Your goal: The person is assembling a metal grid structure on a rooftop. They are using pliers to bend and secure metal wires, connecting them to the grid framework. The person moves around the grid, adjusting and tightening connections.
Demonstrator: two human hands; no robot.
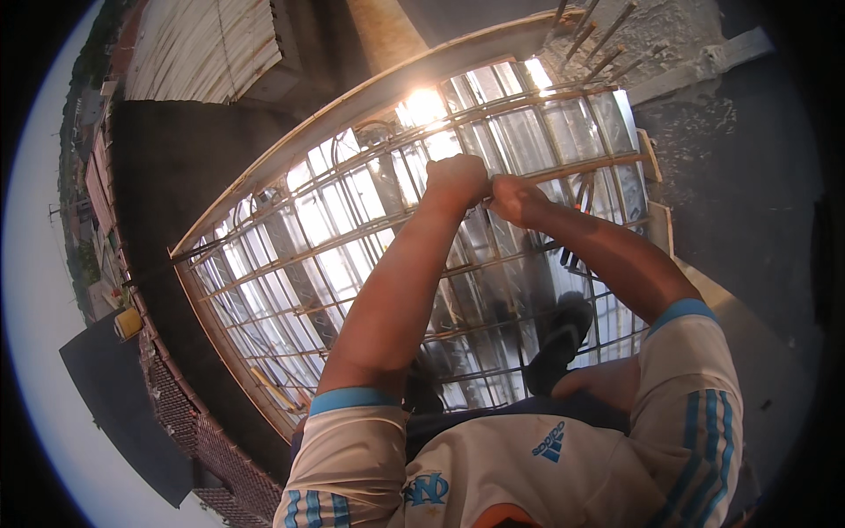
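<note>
My left hand (458,182) is closed in a fist above the grid of steel reinforcing bars (493,262), over its middle. Just to its right, almost touching it, my right hand (518,201) is closed as well, its fingers drawn in. Whatever lies between the fingers is hidden or too small to make out. Below the bars spreads shiny corrugated metal decking (350,201), with strong sun glare on it. A dark tool with an orange spot (583,204) is partly visible beside my right forearm.
Wooden form boards (290,154) edge the decking. Upright bar ends (607,40) stick up at the far right. My dark shoe (562,341) is on the grid. A roof of ribbed sheets (207,48) lies beyond the far left edge, and tiled roofs (198,414) lie left.
</note>
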